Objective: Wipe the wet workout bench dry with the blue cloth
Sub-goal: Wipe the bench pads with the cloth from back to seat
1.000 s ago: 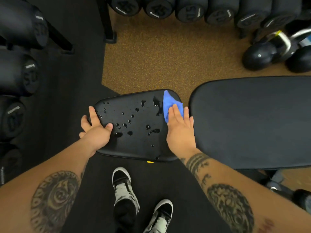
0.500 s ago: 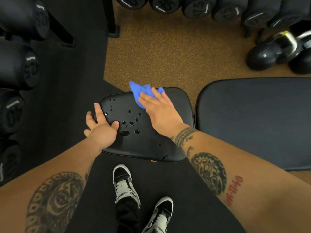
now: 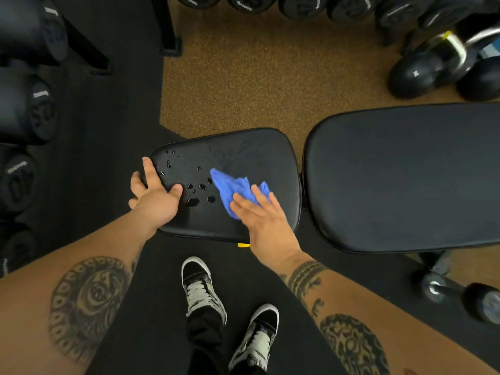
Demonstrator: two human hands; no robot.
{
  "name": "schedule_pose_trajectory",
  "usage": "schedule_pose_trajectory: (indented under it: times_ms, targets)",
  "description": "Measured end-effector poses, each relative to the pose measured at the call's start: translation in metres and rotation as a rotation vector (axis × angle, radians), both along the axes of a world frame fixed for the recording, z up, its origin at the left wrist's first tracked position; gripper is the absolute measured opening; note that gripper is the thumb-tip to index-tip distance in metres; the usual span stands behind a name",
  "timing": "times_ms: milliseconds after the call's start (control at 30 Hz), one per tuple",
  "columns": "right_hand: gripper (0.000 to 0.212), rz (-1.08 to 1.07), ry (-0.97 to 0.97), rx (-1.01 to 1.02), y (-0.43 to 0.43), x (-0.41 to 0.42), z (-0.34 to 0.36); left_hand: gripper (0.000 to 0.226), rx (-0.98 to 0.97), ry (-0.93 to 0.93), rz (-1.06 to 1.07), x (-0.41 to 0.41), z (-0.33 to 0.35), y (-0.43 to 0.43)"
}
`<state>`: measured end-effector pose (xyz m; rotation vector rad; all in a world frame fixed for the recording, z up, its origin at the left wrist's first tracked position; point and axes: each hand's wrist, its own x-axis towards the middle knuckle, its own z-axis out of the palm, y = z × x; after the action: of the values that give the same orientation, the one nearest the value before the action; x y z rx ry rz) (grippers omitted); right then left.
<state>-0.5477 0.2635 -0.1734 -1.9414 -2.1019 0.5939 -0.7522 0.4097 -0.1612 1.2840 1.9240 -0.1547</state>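
Now the right hand (image 3: 266,220) presses the blue cloth (image 3: 235,189) flat on the middle of the seat pad (image 3: 259,155), fingers spread over the crumpled fabric rather than closed around it. Half a second ago the cloth sat at the pad's upper edge; it has since swept down toward the near edge, and the pad's right half now looks matte, streaked and mostly dry. That suggests roughly half the wiping is done. Water droplets (image 3: 193,202) still bead on the left half, just left of the cloth. The left hand (image 3: 154,193) stays open, palm braced over the pad's left rim, holding nothing.
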Motion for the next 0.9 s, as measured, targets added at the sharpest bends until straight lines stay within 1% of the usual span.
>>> schedule_pose_trajectory:
  times_ms: [67,100,133,167,200,233,267,300,333,367,400,433,467,500,533,567,600,633,667,700,733,767,800,833,900]
  targets:
    - [0.069,0.009,0.096,-0.062,-0.018,0.003,0.004,0.084,0.002,-0.032,0.018,0.002,0.007,-0.002]
    - [0.066,-0.023,0.203,-0.116,-0.024,0.003,0.012,0.083,0.006,-0.034,0.033,0.003,0.01,-0.005]
    - [0.06,-0.108,0.354,-0.18,-0.028,0.003,0.023,0.082,0.032,-0.01,0.041,0.005,0.013,-0.009]
    - [0.051,-0.258,0.535,-0.243,-0.031,0.001,0.036,0.079,0.107,0.042,0.037,0.008,0.018,-0.017]
    - [0.043,-0.444,0.726,-0.289,-0.03,-0.001,0.048,0.073,0.246,0.069,0.032,0.01,0.022,-0.025]
    - [0.037,-0.635,0.919,-0.302,-0.026,-0.003,0.058,0.066,0.42,0.029,0.025,0.013,0.026,-0.034]
    - [0.034,-0.804,1.091,-0.304,-0.02,-0.007,0.065,0.057,0.577,-0.091,0.005,0.019,0.032,-0.046]
    - [0.031,-0.931,1.24,-0.317,-0.013,-0.012,0.07,0.049,0.661,-0.28,-0.01,0.028,0.041,-0.06]
    - [0.029,-1.013,1.404,-0.348,-0.005,-0.018,0.076,0.042,0.629,-0.504,0.008,0.039,0.05,-0.074]
    - [0.035,-1.044,1.583,-0.415,0.002,-0.023,0.083,0.04,0.509,-0.697,0.009,0.051,0.061,-0.086]
    - [0.051,-1.026,1.742,-0.516,0.008,-0.026,0.09,0.041,0.362,-0.838,-0.025,0.06,0.068,-0.095]
    - [0.069,-0.963,1.86,-0.624,0.012,-0.025,0.095,0.044,0.233,-0.922,-0.035,0.068,0.072,-0.1]
    - [0.085,-0.896,1.917,-0.706,0.014,-0.019,0.097,0.046,0.196,-0.908,-0.033,0.074,0.071,-0.101]
    - [0.093,-0.851,1.912,-0.74,0.015,-0.01,0.099,0.045,0.219,-0.852,0.01,0.076,0.068,-0.1]
    - [0.093,-0.858,1.838,-0.709,0.015,0.003,0.101,0.042,0.309,-0.758,0.064,0.077,0.068,-0.096]
    - [0.083,-0.878,1.713,-0.631,0.013,0.016,0.102,0.041,0.401,-0.659,0.142,0.076,0.069,-0.09]
    - [0.064,-0.907,1.521,-0.503,0.011,0.03,0.101,0.043,0.477,-0.574,0.215,0.075,0.071,-0.084]
    - [0.043,-0.96,1.237,-0.333,0.008,0.046,0.098,0.046,0.524,-0.498,0.266,0.076,0.074,-0.078]
    - [0.029,-0.985,0.868,-0.167,0.004,0.064,0.089,0.052,0.549,-0.427,0.266,0.077,0.071,-0.073]
    - [0.033,-0.946,0.509,-0.095,-0.002,0.082,0.078,0.059,0.548,-0.378,0.218,0.079,0.066,-0.068]
    - [0.045,-0.87,0.213,-0.13,-0.01,0.099,0.065,0.064,0.53,-0.358,0.143,0.082,0.058,-0.064]
    - [0.058,-0.784,-0.005,-0.229,-0.018,0.111,0.053,0.066,0.507,-0.336,0.048,0.086,0.049,-0.06]
    - [0.067,-0.696,-0.152,-0.332,-0.026,0.12,0.042,0.066,0.498,-0.281,-0.073,0.092,0.036,-0.056]
    - [0.071,-0.618,-0.243,-0.394,-0.032,0.124,0.034,0.064,0.512,-0.21,-0.191,0.099,0.023,-0.054]
    - [0.073,-0.559,-0.306,-0.412,-0.036,0.124,0.024,0.055,0.607,-0.031,-0.402,0.117,0.001,-0.05]
